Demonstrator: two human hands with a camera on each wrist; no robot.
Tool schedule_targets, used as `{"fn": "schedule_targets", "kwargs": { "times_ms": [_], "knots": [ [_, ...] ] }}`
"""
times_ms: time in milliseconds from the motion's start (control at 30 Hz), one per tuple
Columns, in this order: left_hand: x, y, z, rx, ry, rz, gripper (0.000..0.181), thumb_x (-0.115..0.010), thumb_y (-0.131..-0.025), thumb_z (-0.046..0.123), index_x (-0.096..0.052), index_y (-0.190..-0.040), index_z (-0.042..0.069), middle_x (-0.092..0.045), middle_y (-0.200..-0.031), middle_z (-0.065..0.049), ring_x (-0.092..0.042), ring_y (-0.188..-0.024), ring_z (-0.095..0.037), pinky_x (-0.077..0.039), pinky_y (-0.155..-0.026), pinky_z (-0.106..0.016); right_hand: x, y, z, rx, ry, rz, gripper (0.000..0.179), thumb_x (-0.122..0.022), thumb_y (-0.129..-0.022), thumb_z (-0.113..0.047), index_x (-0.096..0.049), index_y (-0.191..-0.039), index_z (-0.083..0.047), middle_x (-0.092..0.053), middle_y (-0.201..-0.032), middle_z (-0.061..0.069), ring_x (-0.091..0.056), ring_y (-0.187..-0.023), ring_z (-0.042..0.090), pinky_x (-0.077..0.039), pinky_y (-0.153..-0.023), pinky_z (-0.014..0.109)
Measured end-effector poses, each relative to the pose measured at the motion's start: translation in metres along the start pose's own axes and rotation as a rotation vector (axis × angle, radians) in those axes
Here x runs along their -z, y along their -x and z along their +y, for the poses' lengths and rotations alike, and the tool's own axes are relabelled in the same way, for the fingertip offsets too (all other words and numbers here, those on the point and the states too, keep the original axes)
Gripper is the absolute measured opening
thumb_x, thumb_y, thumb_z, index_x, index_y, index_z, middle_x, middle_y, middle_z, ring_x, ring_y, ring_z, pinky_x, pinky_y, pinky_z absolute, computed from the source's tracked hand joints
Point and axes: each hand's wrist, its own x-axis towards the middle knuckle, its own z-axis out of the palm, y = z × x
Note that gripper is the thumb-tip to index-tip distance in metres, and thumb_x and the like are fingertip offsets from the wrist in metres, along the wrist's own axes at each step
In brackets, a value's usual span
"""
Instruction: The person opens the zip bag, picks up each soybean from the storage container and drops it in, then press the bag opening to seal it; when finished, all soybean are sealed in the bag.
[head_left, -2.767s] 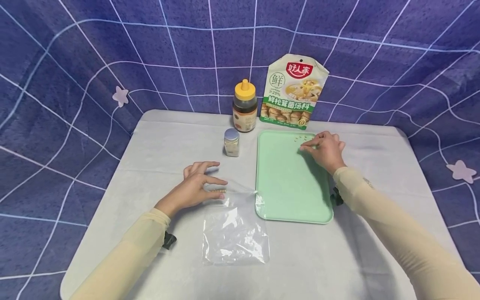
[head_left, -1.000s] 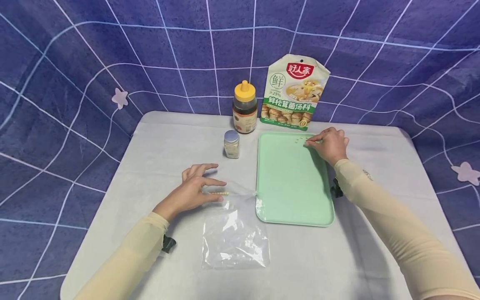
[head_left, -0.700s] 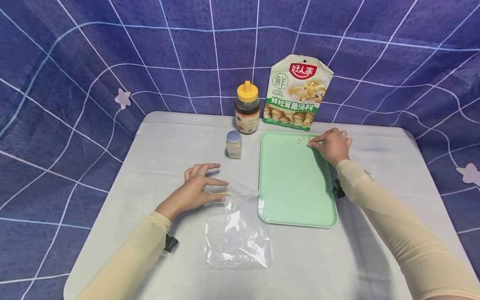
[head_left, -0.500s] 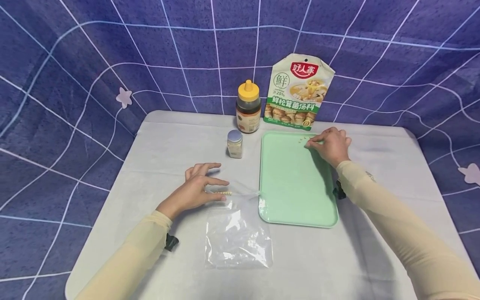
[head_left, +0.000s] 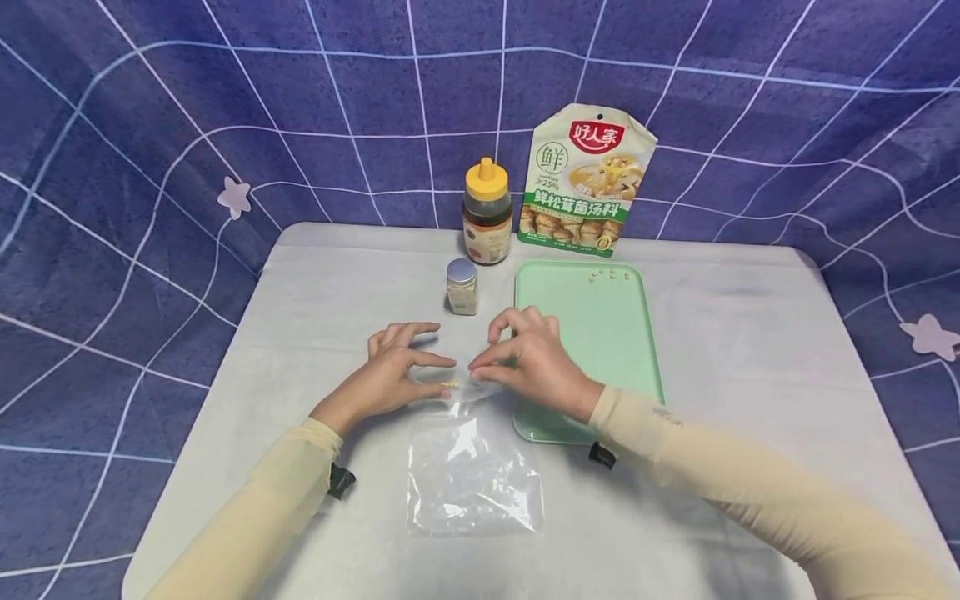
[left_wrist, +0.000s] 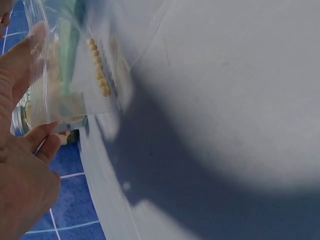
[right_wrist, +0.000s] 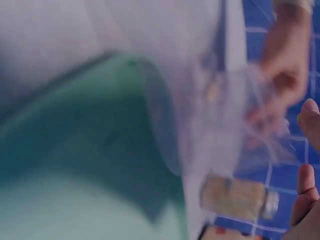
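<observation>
A clear zip bag [head_left: 474, 479] lies on the table, its mouth end raised at my left hand [head_left: 393, 371]. The thumb and fingers there are spread fairly straight at the mouth and hold it apart. Inside the bag, soybeans [left_wrist: 98, 70] sit in a row along a fold. My right hand [head_left: 534, 367] is over the bag's mouth, thumb and forefinger pinched together. A small yellowish bean [right_wrist: 299, 119] shows between those fingertips in the right wrist view. Several more soybeans [head_left: 611, 274] lie near the far end of the green tray [head_left: 585, 292].
Behind the bag stands a small silver-lidded jar [head_left: 462, 287]. Farther back are a yellow-capped sauce bottle [head_left: 487, 212] and an upright soup-seasoning pouch [head_left: 585, 179]. A blue gridded cloth [head_left: 337, 108] rises behind the white table [head_left: 330, 275].
My right hand has swung left and nearer, from the tray's far right corner to the bag's mouth. The left hand keeps its place at the bag.
</observation>
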Motion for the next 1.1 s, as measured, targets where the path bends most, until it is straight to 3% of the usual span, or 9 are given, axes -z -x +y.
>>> {"fn": "schedule_targets", "kwargs": {
  "times_ms": [133, 267, 433, 600, 767, 1100],
  "knots": [
    [-0.001, 0.001, -0.001, -0.006, -0.002, 0.0, 0.044, -0.086, -0.08, 0.047, -0.078, -0.118, 0.027, -0.04, -0.154, -0.013, -0.031, -0.136, -0.03, -0.011, -0.107, -0.055, -0.016, 0.004, 0.003, -0.001, 0.006, -0.007, 0.009, -0.087, -0.082, -0.031, -0.084, -0.09, -0.03, -0.054, -0.102, -0.007, -0.039, -0.092, 0.015, -0.025, -0.08, 0.045],
    [-0.002, 0.003, -0.003, -0.005, 0.01, -0.006, 0.045, -0.085, -0.08, 0.048, -0.078, -0.119, 0.026, -0.04, -0.154, -0.013, -0.031, -0.136, -0.03, -0.01, -0.107, -0.056, -0.006, 0.001, 0.023, -0.074, -0.021, 0.062, 0.013, -0.089, -0.079, -0.028, -0.084, -0.091, -0.026, -0.057, -0.101, -0.006, -0.042, -0.095, 0.02, -0.024, -0.086, 0.048],
    [-0.002, 0.004, -0.005, 0.004, 0.024, -0.014, 0.044, -0.085, -0.081, 0.046, -0.078, -0.119, 0.026, -0.039, -0.155, -0.013, -0.029, -0.137, -0.03, -0.009, -0.108, -0.056, 0.026, -0.005, 0.078, -0.219, 0.051, 0.215, 0.015, -0.088, -0.08, -0.024, -0.083, -0.093, -0.018, -0.061, -0.104, 0.001, -0.047, -0.104, 0.028, -0.019, -0.098, 0.055],
    [-0.002, 0.003, -0.005, 0.004, 0.029, -0.021, 0.043, -0.085, -0.081, 0.045, -0.077, -0.119, 0.027, -0.039, -0.155, -0.012, -0.029, -0.137, -0.029, -0.008, -0.108, -0.055, 0.06, -0.002, 0.138, -0.433, 0.185, 0.311, 0.019, -0.084, -0.085, -0.03, -0.083, -0.098, -0.015, -0.058, -0.104, 0.007, -0.044, -0.104, 0.033, -0.019, -0.093, 0.058],
    [0.0, 0.001, -0.005, 0.008, 0.02, -0.024, 0.042, -0.086, -0.081, 0.044, -0.077, -0.119, 0.028, -0.039, -0.155, -0.011, -0.029, -0.138, -0.028, -0.008, -0.109, -0.055, 0.077, 0.001, 0.171, -0.563, 0.233, 0.269, 0.023, -0.08, -0.089, -0.036, -0.083, -0.101, -0.016, -0.056, -0.105, 0.008, -0.041, -0.101, 0.037, -0.018, -0.088, 0.058],
    [-0.001, 0.0, -0.005, 0.021, 0.033, -0.039, 0.043, -0.085, -0.081, 0.045, -0.077, -0.119, 0.028, -0.039, -0.156, -0.01, -0.028, -0.138, -0.028, -0.008, -0.109, -0.055, 0.067, 0.004, 0.19, -0.619, 0.273, 0.153, 0.023, -0.08, -0.089, -0.034, -0.083, -0.103, -0.016, -0.055, -0.112, 0.01, -0.041, -0.103, 0.04, -0.019, -0.085, 0.058]
  ]
}}
